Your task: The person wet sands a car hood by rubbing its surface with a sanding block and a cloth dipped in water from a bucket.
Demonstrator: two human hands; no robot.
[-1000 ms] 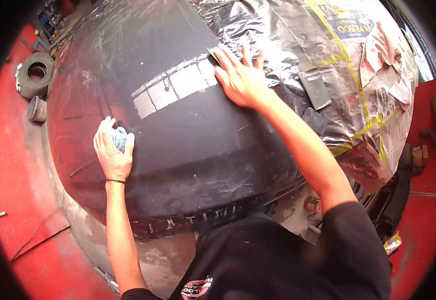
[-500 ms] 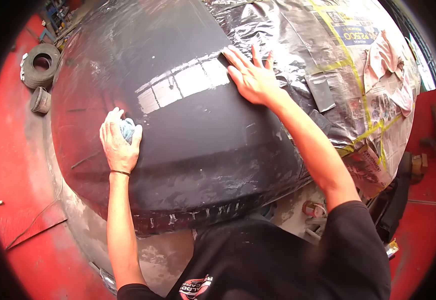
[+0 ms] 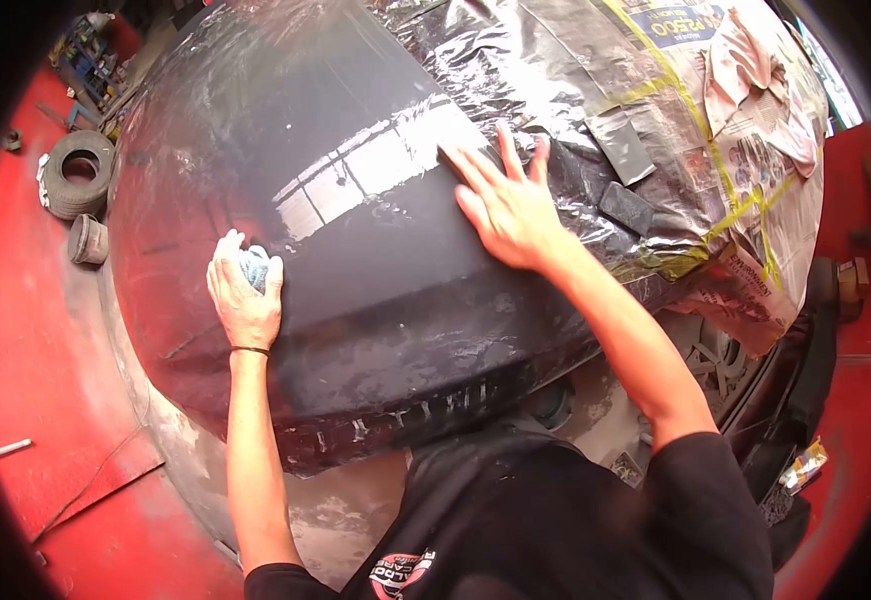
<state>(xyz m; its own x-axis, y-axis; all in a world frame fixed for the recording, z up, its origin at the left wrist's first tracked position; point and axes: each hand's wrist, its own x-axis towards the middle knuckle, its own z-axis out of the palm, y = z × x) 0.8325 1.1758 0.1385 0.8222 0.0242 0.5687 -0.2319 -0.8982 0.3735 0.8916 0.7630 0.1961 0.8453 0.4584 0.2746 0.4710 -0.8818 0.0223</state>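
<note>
A dark, wet, glossy car panel (image 3: 386, 290) curves below me, with a bright window reflection on it. My left hand (image 3: 244, 300) is curled around a wadded blue-green cloth (image 3: 255, 268) and rests on the panel's left part. Flat on the panel near the masked edge lies my right hand (image 3: 516, 215), its thumb and fingers spread. Whether a thin sheet is under its fingertips I cannot tell. Right of it, on the masking plastic (image 3: 566, 160), are a grey sheet like sandpaper (image 3: 624, 148) and a dark block (image 3: 626, 208).
Newspaper masking (image 3: 746, 200) with yellow tape covers the right side, with a pink cloth (image 3: 741, 70) on top. A tire (image 3: 78, 172) and a round container (image 3: 88, 240) are on the red floor (image 3: 26, 350) at left. A cardboard piece (image 3: 853, 280) is at right.
My right hand has slid a little down toward me along the panel. The dark edge seen by its fingertips earlier no longer shows. My left hand stays nearly in place; the view has shifted.
</note>
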